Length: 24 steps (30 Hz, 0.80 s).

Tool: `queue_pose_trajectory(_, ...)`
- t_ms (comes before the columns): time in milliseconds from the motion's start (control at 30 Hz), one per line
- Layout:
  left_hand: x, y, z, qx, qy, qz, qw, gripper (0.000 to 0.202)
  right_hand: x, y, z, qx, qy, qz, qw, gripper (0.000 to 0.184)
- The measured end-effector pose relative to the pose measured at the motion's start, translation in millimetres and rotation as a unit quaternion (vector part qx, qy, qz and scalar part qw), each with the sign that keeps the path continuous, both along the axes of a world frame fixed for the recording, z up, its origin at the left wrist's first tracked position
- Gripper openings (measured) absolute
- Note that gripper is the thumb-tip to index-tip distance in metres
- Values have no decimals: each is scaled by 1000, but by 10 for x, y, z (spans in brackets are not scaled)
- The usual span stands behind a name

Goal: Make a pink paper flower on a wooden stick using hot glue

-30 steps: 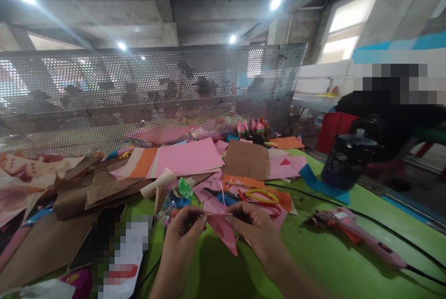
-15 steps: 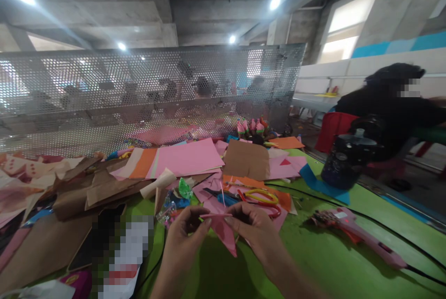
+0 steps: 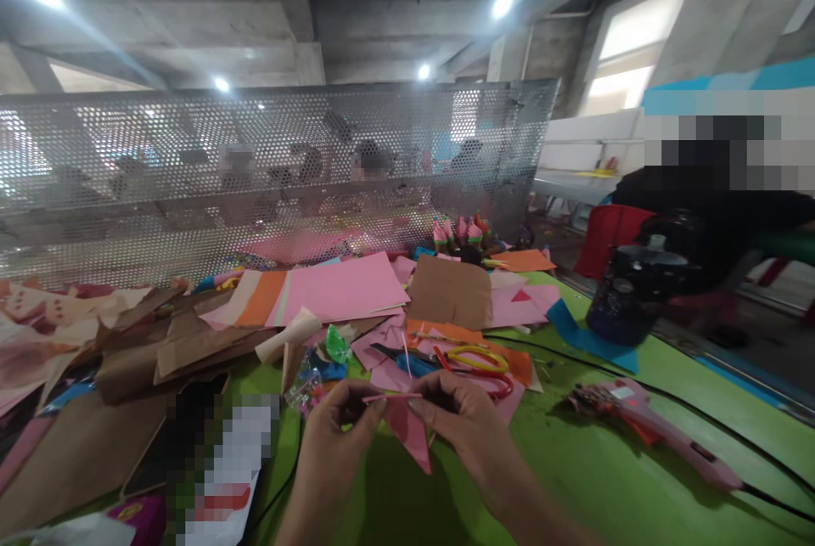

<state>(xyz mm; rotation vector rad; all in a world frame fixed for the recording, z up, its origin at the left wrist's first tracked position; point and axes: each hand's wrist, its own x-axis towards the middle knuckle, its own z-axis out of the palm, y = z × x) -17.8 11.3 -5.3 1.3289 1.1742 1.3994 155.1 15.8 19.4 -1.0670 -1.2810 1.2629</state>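
Between my two hands a small pink piece, paper or felt (image 3: 409, 437), is pinched along its top edge, its pointed end hanging down over the green tabletop. My left hand (image 3: 340, 427) grips the left end between thumb and forefinger. At the right end, my right hand (image 3: 459, 419) holds it the same way. Just beyond my fingers lie scissors with yellow and red handles (image 3: 477, 359), on pink and orange sheets. A green scrap (image 3: 339, 344) sits past my left hand.
A pink glue gun (image 3: 662, 436) lies at right with its cord. Behind it stands a dark jug (image 3: 630, 295). Pink sheets (image 3: 344, 287), a brown square (image 3: 451, 289) and brown scraps (image 3: 127, 368) cover the back and left. A perforated metal screen (image 3: 267, 164) closes the far side; a person sits at right.
The pink piece has shifted very slightly, its tip a little lower and to the left. Both hands keep their pinch in nearly the same place.
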Motion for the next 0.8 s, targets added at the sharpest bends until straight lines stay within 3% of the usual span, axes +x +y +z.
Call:
queue_pose_trajectory(300,13,3,23,0,-24,6,1000,12,14,9,-64,20,-15,-1,1000,24)
queue_pose_trajectory(800,8,-4,9,-12,-12,4,1000,13,9,-17,-17,20,-24,-11,999,27)
